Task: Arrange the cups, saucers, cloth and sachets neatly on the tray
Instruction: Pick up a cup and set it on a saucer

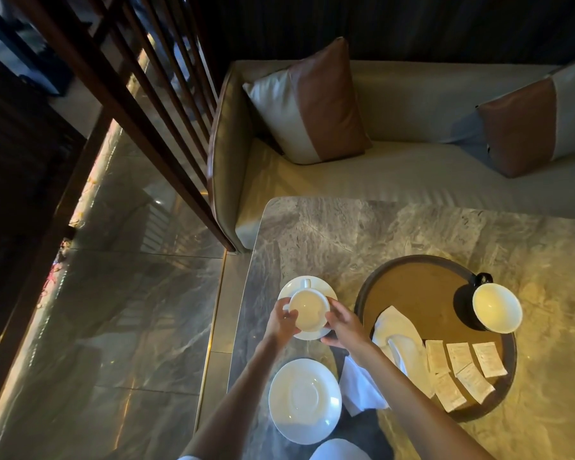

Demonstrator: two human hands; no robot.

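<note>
Two hands, left hand [281, 322] and right hand [344, 328], close their grip on a white cup [309, 308] and saucer [291, 287] on the counter [329, 240]; the tray [422, 287] lies just beside them, toward the right hand

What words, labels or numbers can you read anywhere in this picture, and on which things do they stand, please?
None can be read.
Sachets on the tray: faint print, too small and blurred to read.
Cup between the left hand and the right hand, cup on the tray, saucers, cloth: no text visible.
</note>
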